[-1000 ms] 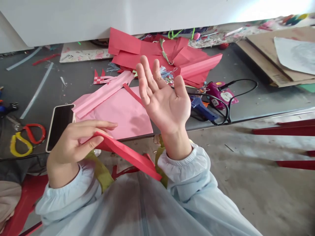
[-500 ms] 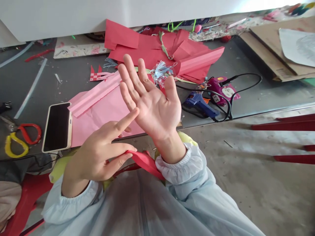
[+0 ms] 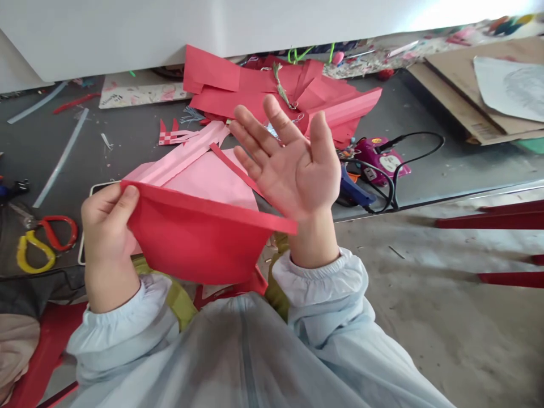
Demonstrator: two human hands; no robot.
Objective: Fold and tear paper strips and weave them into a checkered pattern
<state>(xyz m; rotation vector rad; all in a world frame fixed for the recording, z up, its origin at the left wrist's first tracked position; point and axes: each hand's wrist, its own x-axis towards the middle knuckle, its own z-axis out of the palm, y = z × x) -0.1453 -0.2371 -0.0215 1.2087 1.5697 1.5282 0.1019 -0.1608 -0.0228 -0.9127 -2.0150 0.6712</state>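
Observation:
My left hand pinches the left end of a sheet of red paper between thumb and fingers. A narrow fold runs along the sheet's upper edge, and its right end reaches in front of my right wrist. My right hand is open, palm up, fingers stretched out with nothing in them. Beyond the hands lies pink paper on the grey table, with a pleated pink strip and a thin red strip on top. A phone lies mostly hidden behind my left hand.
Scissors with red and yellow handles lie left. A heap of red paper is at the back. To the right are a blue glue gun, a purple power socket with a black cord, and cardboard. Red stool legs stand beyond the table edge.
My left hand first moved right, its index finger touching the right palm, then swung back left. The red paper now faces me broadside. My right hand stays open and has shifted slightly right.

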